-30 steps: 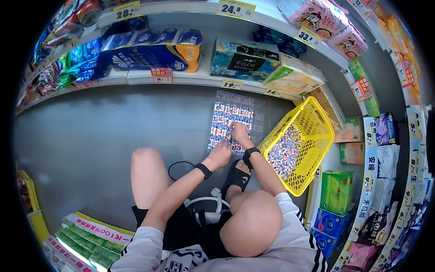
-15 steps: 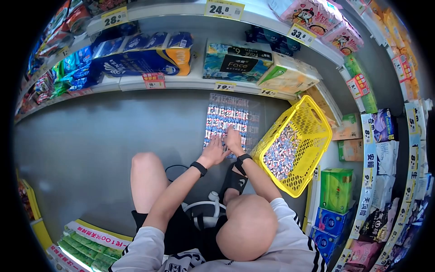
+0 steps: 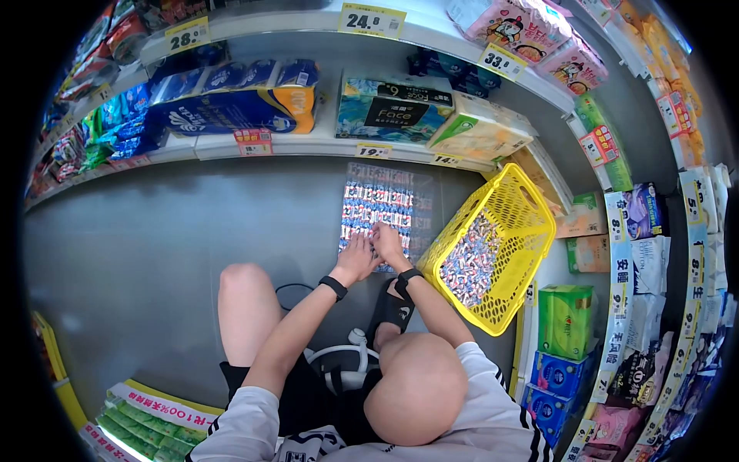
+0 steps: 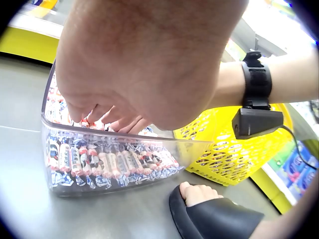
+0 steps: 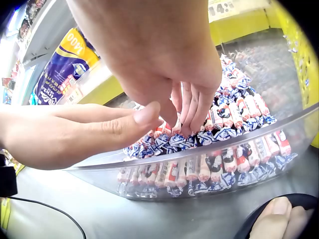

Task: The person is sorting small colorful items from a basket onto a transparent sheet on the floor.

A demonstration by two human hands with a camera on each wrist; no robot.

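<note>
A clear plastic box point(image 4: 124, 185) on the floor holds rows of candies point(image 3: 377, 196) in blue, white and red twist wrappers. My left hand point(image 3: 356, 258) lies over the near part of the box, its fingers stretched onto the candies. Close beside it, my right hand point(image 3: 389, 242) reaches down into the box from the right. In the right wrist view the right fingers point(image 5: 192, 112) point down with their tips at a candy row; I cannot tell whether they pinch a candy. The left thumb point(image 5: 147, 115) extends over the box rim, near the right fingers.
A yellow basket point(image 3: 531, 250) of loose wrapped candies stands tilted to the right of the box. Shelves of tissue packs point(image 3: 396, 108) rise behind and to the right. A sandaled foot point(image 3: 391, 312) is just in front of the box, and a black cable point(image 3: 296, 286) lies on the floor.
Both hands have drawn closer together over the near part of the box; the left fingers have spread flatter on the candies. The head view has shifted slightly. Box and basket stay in place.
</note>
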